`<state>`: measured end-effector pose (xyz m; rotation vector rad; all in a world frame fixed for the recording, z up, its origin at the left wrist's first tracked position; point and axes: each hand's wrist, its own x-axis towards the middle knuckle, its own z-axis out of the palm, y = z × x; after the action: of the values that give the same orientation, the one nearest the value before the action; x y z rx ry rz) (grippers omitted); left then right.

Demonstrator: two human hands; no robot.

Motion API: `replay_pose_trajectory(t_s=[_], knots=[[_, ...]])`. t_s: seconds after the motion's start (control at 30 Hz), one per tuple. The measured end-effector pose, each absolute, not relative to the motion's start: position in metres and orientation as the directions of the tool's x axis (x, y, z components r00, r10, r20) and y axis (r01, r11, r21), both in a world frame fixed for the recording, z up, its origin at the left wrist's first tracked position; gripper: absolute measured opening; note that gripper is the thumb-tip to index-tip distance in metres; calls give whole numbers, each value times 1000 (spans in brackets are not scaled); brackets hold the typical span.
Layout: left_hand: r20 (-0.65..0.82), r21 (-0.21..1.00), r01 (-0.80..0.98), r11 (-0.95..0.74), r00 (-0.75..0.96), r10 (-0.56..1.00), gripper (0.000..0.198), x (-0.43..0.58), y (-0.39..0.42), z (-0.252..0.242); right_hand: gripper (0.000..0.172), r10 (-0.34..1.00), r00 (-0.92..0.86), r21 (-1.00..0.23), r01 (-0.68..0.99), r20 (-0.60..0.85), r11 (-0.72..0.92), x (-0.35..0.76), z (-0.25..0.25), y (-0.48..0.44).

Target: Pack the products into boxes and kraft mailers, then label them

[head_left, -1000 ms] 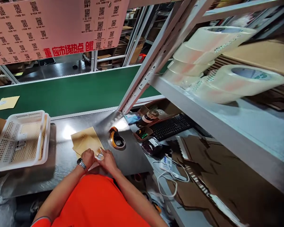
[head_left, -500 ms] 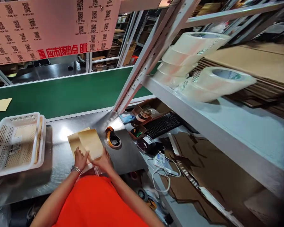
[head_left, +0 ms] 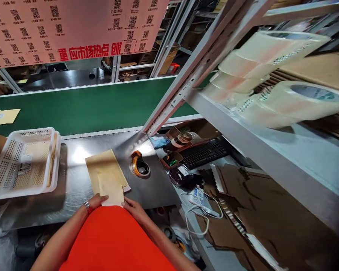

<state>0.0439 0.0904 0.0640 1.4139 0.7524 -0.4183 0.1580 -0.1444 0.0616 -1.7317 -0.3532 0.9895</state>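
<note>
A small tan paper envelope [head_left: 110,188] lies over a larger tan envelope [head_left: 104,160] on the metal table, its near edge close to my red shirt. My left hand [head_left: 95,201], a metal watch at its wrist, grips the small envelope's near left corner. At the near right corner, my right hand [head_left: 133,208] pinches the same envelope between thumb and fingers. Some fingertips of both hands are hidden. Right of the envelopes sits an orange and black tape dispenser [head_left: 139,165].
White perforated baskets [head_left: 55,177] stand at left, holding an envelope with a label. Behind runs a green conveyor belt [head_left: 101,107] with another envelope [head_left: 5,117]. A slanted white post [head_left: 169,105] and a shelf with tape rolls [head_left: 260,56] rise at right, above a keyboard [head_left: 203,153].
The small envelope has come down toward my body, uncovering more of the larger one. Both hands moved nearer to me and farther apart. The camera view shifted slightly.
</note>
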Motion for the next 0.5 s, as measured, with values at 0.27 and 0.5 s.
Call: replay_pose_trajectory(t_s=[0.27, 0.5], knots=[[-765, 525, 616, 588, 644, 8, 29, 42, 109, 91, 58, 586, 726, -886, -66, -359, -460, 177, 96, -142], [-734, 375, 583, 720, 662, -154, 43, 40, 126, 112, 37, 670, 741, -875, 360, 57, -323, 192, 134, -138]])
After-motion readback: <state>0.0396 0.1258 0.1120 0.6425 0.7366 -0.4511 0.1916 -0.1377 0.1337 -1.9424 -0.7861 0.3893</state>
